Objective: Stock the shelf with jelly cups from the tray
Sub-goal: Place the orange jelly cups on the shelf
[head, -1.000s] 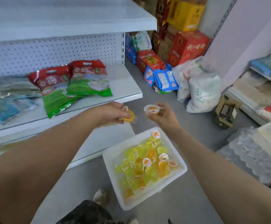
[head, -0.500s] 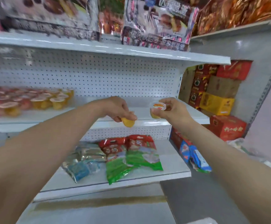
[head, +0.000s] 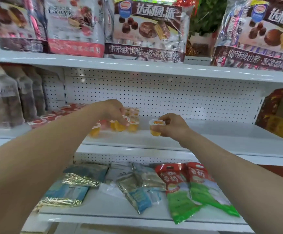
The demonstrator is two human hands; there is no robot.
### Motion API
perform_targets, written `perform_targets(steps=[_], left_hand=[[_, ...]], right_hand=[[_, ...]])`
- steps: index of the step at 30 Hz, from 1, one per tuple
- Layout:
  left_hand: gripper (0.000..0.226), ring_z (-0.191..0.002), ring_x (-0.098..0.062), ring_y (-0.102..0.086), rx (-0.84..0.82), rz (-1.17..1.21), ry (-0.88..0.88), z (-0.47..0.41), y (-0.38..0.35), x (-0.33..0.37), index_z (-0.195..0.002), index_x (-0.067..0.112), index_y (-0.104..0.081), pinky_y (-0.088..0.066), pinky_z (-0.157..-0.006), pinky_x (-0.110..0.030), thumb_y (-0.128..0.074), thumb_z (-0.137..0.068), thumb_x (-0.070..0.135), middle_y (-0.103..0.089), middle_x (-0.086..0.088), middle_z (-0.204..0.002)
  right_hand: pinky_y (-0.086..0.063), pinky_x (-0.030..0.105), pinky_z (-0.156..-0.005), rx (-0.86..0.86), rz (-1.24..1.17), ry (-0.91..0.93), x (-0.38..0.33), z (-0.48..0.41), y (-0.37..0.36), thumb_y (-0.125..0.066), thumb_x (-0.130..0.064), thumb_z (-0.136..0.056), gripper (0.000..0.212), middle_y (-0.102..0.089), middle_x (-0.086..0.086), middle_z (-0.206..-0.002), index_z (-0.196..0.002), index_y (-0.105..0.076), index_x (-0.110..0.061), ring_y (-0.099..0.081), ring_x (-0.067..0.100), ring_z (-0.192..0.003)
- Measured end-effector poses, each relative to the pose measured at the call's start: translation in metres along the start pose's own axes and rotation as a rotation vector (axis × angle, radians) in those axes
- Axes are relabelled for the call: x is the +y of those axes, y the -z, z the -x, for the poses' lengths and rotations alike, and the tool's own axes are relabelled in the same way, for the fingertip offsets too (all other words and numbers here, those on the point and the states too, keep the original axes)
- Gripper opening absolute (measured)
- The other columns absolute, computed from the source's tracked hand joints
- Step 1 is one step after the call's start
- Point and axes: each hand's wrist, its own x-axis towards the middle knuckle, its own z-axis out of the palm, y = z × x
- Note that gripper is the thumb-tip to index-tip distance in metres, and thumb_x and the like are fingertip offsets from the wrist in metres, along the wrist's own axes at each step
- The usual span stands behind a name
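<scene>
Over the middle shelf (head: 213, 137), the left hand (head: 113, 112) has its grip curled round an orange jelly cup (head: 119, 127), held down among the row of jelly cups (head: 133, 126) standing on that shelf. The right hand (head: 173, 126) pinches a second jelly cup (head: 156, 128) upright, lid up, just above the shelf's bare surface and right of the row. Snack bags (head: 196, 188) lie one level below this shelf, and cake packs (head: 145, 29) stand one level above

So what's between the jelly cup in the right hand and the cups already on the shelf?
Nothing: in the head view, only bare white shelf separates the jelly cup in the right hand from the nearest shelved cups.
</scene>
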Motion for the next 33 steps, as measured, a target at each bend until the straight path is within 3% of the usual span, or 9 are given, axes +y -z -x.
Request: perform_targets(steps=[4, 8, 11, 17, 27, 33], left_hand=[[0.056, -0.093, -0.022, -0.058, 0.0, 0.015, 0.03, -0.013, 0.0, -0.033, -0.109, 0.012, -0.059, -0.04, -0.068, -0.028, -0.085, -0.069, 0.041, -0.063, -0.004, -0.11], [0.065, -0.104, -0.022, -0.058, -0.028, 0.005, 0.04, -0.022, -0.005, -0.05, -0.121, 0.013, -0.056, -0.043, -0.08, -0.03, -0.084, -0.071, 0.044, -0.067, -0.004, -0.108], [0.07, -0.107, -0.021, -0.054, -0.038, -0.007, 0.023, -0.023, -0.007, -0.055, -0.128, 0.012, -0.053, -0.043, -0.085, -0.03, -0.083, -0.073, 0.044, -0.062, -0.003, -0.119], [0.07, -0.104, -0.022, -0.055, -0.022, -0.018, 0.01, -0.026, -0.011, -0.064, -0.129, 0.012, -0.054, -0.041, -0.08, -0.028, -0.083, -0.073, 0.042, -0.062, -0.004, -0.119], [0.065, -0.106, -0.022, -0.06, 0.009, -0.019, 0.009, -0.034, -0.017, -0.068, -0.121, 0.011, -0.058, -0.043, -0.079, -0.028, -0.083, -0.072, 0.044, -0.066, -0.006, -0.114], [0.064, -0.104, -0.023, -0.057, -0.002, -0.014, 0.026, -0.037, -0.021, -0.068, -0.121, 0.007, -0.059, -0.043, -0.082, -0.03, -0.083, -0.073, 0.042, -0.062, -0.008, -0.122]], right_hand=[[-0.059, 0.039, -0.082, -0.056, 0.023, -0.033, -0.001, -0.015, -0.049, -0.088, -0.021, -0.071, 0.059, -0.059, 0.006, -0.106, -0.119, -0.055, -0.012, -0.064, 0.023, -0.095], [-0.059, 0.039, -0.082, -0.067, 0.044, -0.048, 0.001, -0.026, -0.082, -0.088, -0.025, -0.07, 0.063, -0.057, 0.01, -0.112, -0.121, -0.051, -0.018, -0.064, 0.025, -0.098], [-0.058, 0.042, -0.084, -0.05, 0.065, -0.064, 0.001, -0.033, -0.096, -0.089, -0.027, -0.069, 0.063, -0.056, 0.01, -0.116, -0.119, -0.051, -0.021, -0.063, 0.025, -0.101], [-0.056, 0.041, -0.088, -0.036, 0.062, -0.073, 0.003, -0.042, -0.115, -0.087, -0.025, -0.072, 0.057, -0.057, 0.006, -0.116, -0.115, -0.048, -0.024, -0.062, 0.025, -0.105], [-0.054, 0.045, -0.092, -0.008, 0.081, -0.094, 0.003, -0.053, -0.124, -0.088, -0.032, -0.067, 0.063, -0.062, 0.007, -0.12, -0.116, -0.049, -0.027, -0.063, 0.024, -0.107], [-0.053, 0.044, -0.094, -0.034, 0.162, -0.063, 0.003, -0.05, -0.12, -0.087, -0.04, -0.067, 0.074, -0.061, 0.005, -0.12, -0.126, -0.047, -0.024, -0.062, 0.024, -0.11]])
